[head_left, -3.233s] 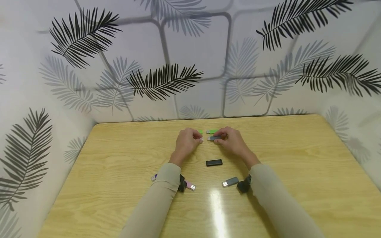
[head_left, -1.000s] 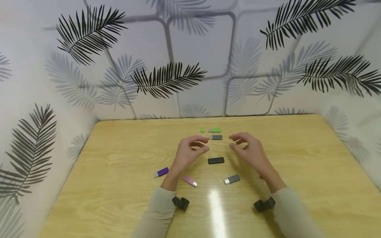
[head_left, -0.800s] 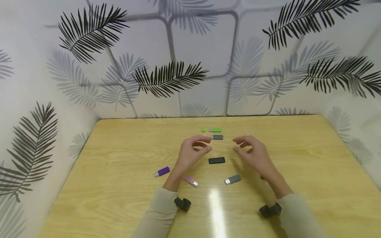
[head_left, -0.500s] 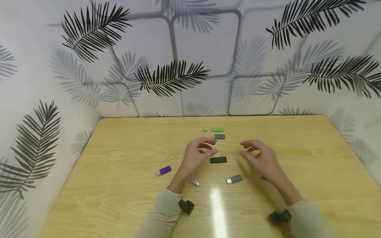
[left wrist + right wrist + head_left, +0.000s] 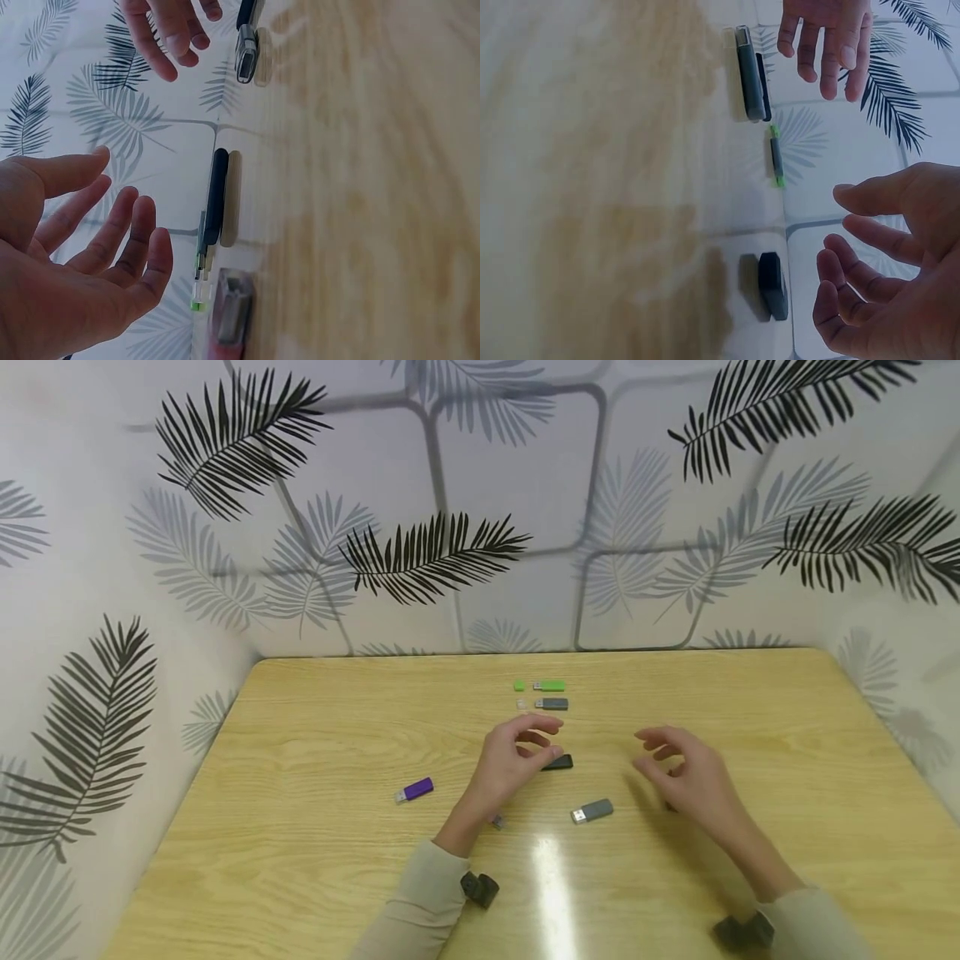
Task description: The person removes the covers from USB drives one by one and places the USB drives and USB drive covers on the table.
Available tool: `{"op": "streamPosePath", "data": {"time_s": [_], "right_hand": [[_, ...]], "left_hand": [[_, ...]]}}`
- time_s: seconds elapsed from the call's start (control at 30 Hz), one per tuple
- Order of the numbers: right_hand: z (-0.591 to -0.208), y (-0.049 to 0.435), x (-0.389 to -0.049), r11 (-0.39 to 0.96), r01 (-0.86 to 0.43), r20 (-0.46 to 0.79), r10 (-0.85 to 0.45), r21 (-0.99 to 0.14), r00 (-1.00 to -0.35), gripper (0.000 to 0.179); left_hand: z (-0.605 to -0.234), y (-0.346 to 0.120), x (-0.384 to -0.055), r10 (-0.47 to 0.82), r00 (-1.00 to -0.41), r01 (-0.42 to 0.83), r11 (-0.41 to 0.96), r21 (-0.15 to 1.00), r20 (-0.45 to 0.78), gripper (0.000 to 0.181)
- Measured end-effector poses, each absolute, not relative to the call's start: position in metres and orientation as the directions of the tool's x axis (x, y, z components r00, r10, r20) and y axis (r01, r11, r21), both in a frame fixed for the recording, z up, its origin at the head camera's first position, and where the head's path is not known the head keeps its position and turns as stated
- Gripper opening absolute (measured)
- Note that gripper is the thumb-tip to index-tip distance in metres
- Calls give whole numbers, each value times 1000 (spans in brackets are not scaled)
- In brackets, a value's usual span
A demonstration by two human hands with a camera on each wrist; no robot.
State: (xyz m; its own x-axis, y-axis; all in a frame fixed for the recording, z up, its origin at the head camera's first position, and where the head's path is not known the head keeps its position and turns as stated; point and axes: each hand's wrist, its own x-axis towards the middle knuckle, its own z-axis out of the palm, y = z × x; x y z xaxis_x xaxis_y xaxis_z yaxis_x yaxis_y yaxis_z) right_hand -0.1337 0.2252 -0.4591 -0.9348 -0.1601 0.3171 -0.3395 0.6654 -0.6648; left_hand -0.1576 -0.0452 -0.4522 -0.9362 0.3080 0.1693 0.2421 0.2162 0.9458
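My left hand (image 5: 513,764) hovers with loosely bent fingers over the table's middle, holding nothing. It partly covers a black USB stick (image 5: 558,762); its wrist hides most of a pink USB stick (image 5: 497,821). Off to the right, my right hand (image 5: 690,777) hangs in the air, fingers relaxed and bare. Beneath that wrist lies a small dark block (image 5: 772,285), mostly covered in the head view. At the back are a green USB stick (image 5: 550,686) beside its green cap (image 5: 519,686), and a grey USB stick (image 5: 552,703) beside a clear cap (image 5: 522,703).
A second grey USB stick (image 5: 592,811) lies between the hands, nearer the front. Left of the left hand is a purple USB stick (image 5: 415,790). Everything lies on a wooden table (image 5: 315,860), against a leaf-patterned backdrop (image 5: 495,468).
Earlier, the right hand pinched the back grey stick and the left hand its clear cap. Both were let go, side by side. The hands have drawn back towards me, the right one also moving right.
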Motion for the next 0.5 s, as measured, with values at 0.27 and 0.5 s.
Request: {"op": "streamPosePath", "data": {"time_s": [0.27,0.5], "right_hand": [[-462,241,-119,676,-308,319,-112,-669,-941,32],[-462,250,-112,684,-269,286,-92,-678,-954,40]], "left_hand": [[-456,-36,-155,332,-928,255,238,937,168,32],[-453,-29,-148,352,-923,245,233,941,154,32]]}}
